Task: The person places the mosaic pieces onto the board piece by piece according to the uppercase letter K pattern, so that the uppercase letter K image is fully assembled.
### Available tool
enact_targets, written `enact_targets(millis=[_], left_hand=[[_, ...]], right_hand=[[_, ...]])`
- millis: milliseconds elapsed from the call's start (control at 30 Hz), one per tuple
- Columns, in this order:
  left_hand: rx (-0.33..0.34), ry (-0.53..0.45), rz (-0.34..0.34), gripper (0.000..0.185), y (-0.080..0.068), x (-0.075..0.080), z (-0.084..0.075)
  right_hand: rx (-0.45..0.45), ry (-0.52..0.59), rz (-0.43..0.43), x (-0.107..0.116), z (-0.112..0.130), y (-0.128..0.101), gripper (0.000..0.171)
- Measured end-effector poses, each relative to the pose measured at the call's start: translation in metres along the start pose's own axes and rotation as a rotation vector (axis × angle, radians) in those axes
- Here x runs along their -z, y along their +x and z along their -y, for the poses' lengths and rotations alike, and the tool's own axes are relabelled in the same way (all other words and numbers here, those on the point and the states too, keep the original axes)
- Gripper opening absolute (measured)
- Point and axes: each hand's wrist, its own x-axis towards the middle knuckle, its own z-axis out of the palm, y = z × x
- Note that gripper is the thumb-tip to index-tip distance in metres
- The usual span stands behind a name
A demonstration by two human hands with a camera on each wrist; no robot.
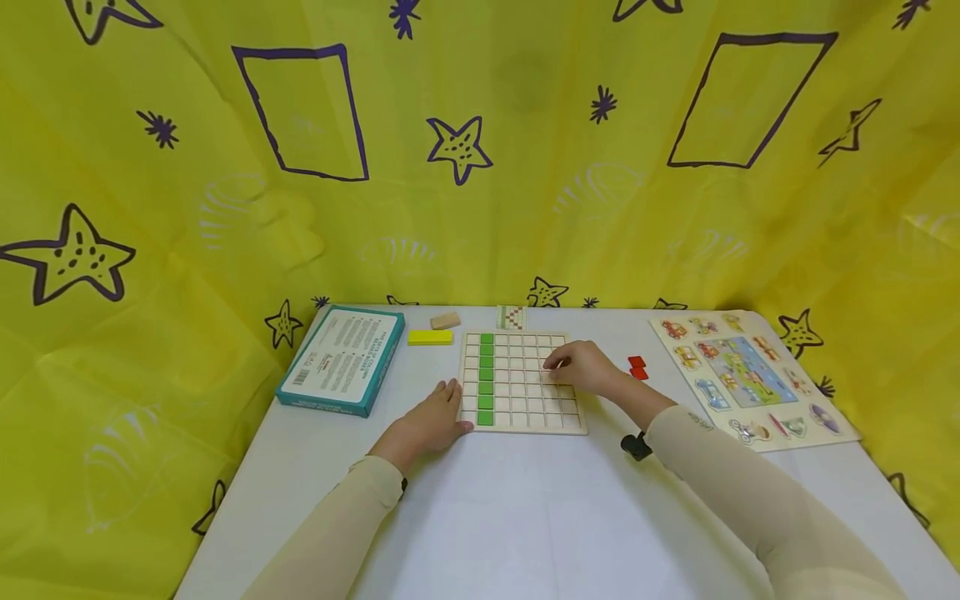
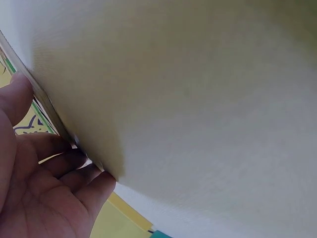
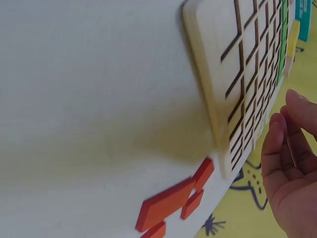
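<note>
A pale wooden grid board (image 1: 519, 406) lies on the table, with a column of green squares (image 1: 486, 402) near its left side. My left hand (image 1: 431, 423) rests at the board's left edge, fingers fairly straight, thumb at the near corner. In the left wrist view the fingertips (image 2: 105, 179) press against that edge. Over the right part of the grid, my right hand (image 1: 581, 367) has thumb and forefinger close together; I cannot tell whether something small sits between them. Several red tiles (image 3: 166, 204) lie loose beyond the board's right edge.
A teal box (image 1: 345, 358) stands at left. Behind the board are a yellow block or stack (image 1: 431, 337), a plain wooden piece (image 1: 445, 321) and a small pattern card (image 1: 512, 317). A picture puzzle board (image 1: 802, 440) lies at right. Yellow patterned cloth (image 1: 510, 225) surrounds the table.
</note>
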Motion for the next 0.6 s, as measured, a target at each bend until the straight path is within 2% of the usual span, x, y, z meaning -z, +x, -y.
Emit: enact_targets(millis=[433, 600], left_hand=[[0.007, -0.001, 0.005, 0.083, 0.002, -0.001, 0.001], [-0.023, 0.007, -0.007, 0.081, 0.004, -0.003, 0.003]], right_hand=[[-0.069, -0.045, -0.053, 0.020, -0.042, -0.006, 0.015], [-0.095, -0.067, -0.064, 0.023, -0.054, -0.009, 0.019]])
